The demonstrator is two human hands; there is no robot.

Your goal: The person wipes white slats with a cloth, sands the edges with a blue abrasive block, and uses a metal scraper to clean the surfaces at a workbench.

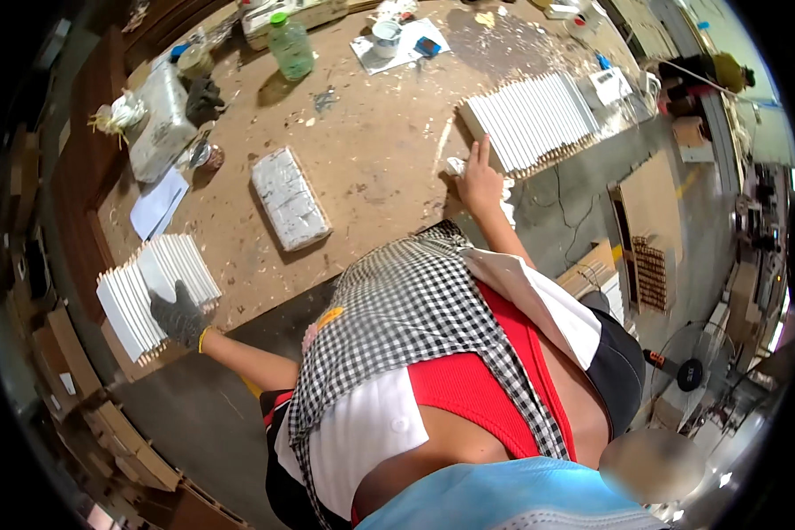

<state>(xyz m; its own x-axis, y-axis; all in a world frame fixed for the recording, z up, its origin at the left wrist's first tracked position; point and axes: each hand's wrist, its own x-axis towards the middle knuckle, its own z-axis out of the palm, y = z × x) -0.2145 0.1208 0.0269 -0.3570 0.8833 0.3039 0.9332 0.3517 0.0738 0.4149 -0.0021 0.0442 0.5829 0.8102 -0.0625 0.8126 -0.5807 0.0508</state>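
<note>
**Two stacks, two hands, and one stack riding the edge**

Your left hand (178, 315), in its dark grey glove, lies flat on the near-left batch of white sticks (155, 291), fingers spread wide across the top, pressing rather than gripping. That batch sits at the near-left corner of the table (371, 159), and its near ends look to poke out past the edge. Lean harder or slide your palm toward yourself and I'd say the whole row could tip off onto the floor.

Your bare right hand (479, 181) is out on the right, index finger raised and touching the near-left corner of the second batch of white sticks (534, 119); the other fingers curl loosely, holding nothing that I can make out. A small white lump lies just beside that hand; what it is I cannot tell. That batch also lies close to the table's right edge, so a shove from your finger could fan the sticks or push the far ones over.

You're stretched wide between the two, and your loose checked cloth (415, 309) hangs over the near edge. It could drag across anything near it.

Count as it stands:
- batches of white sticks: two; single sticks too many and too fine to number
- white wrapped block (290, 199) mid-table: one
- green bottle (290, 46), far: one
- white cup (386, 37) on a paper sheet, far: one
- clear plastic jug (161, 124), far left: one
</note>
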